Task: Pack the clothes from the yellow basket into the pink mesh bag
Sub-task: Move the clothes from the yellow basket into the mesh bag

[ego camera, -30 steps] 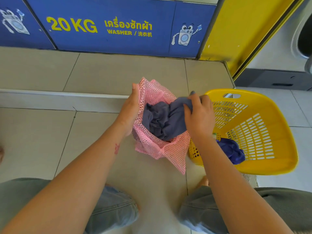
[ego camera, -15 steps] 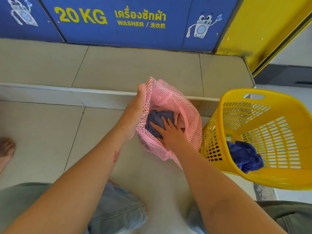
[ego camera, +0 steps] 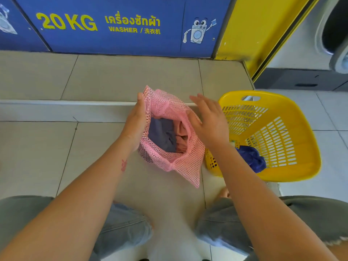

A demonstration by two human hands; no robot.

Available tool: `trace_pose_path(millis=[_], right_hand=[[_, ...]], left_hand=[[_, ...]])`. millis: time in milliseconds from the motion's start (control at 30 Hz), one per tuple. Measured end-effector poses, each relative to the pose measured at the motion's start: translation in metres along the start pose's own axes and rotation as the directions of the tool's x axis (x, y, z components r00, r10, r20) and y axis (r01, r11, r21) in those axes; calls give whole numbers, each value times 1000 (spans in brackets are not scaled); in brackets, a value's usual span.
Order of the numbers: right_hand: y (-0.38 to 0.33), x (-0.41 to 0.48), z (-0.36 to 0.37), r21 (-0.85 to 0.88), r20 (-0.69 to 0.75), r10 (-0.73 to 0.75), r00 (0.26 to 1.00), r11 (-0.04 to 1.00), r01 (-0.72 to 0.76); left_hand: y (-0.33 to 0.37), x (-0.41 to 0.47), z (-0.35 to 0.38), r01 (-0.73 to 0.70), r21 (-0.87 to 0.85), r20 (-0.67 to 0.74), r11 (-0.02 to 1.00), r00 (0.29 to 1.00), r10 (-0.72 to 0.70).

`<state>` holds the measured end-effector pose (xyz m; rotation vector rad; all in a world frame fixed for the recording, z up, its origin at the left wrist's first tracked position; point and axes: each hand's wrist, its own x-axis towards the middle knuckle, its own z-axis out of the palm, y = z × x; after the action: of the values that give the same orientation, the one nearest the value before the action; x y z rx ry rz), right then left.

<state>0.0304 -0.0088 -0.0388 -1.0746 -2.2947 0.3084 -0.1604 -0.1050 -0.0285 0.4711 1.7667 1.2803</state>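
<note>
The pink mesh bag [ego camera: 185,166] stands open on the tiled floor in front of me. Inside it lie a grey-blue garment [ego camera: 162,133] and a peach one [ego camera: 181,135]. My left hand [ego camera: 134,123] grips the bag's left rim and holds the mouth open. My right hand [ego camera: 209,121] hovers over the bag's right rim, fingers spread, holding nothing. To the right stands the yellow basket [ego camera: 293,172], tilted, with a dark blue garment [ego camera: 251,160] bunched in its near corner.
A raised tiled step [ego camera: 75,110] runs across behind the bag, below blue washer panels [ego camera: 113,25]. A yellow post [ego camera: 263,31] and a washer door [ego camera: 335,34] are at the upper right. My knees [ego camera: 122,227] frame the floor below.
My right hand pushed the grey-blue garment down into the bag, then came out empty and now hovers over the right rim. My left hand kept hold of the rim.
</note>
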Motion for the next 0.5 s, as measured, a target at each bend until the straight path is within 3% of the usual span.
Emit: trace_pose_path(millis=[133, 267, 367, 500], right_hand=[[50, 5, -29, -22, -67, 270, 960, 962, -272], [109, -6, -29, -115, 100, 564, 820, 825, -554], [144, -21, -16, -399, 350, 681, 644, 730, -555], [174, -36, -1, -652, 580, 743, 333, 669, -356]], left_hand=[[1, -3, 14, -22, 9, -40, 1000, 999, 23], [-2, 1, 26, -44, 8, -86, 999, 995, 45], [-7, 6, 36, -67, 33, -83, 997, 994, 69], [-11, 19, 48, -97, 67, -57, 993, 993, 101]])
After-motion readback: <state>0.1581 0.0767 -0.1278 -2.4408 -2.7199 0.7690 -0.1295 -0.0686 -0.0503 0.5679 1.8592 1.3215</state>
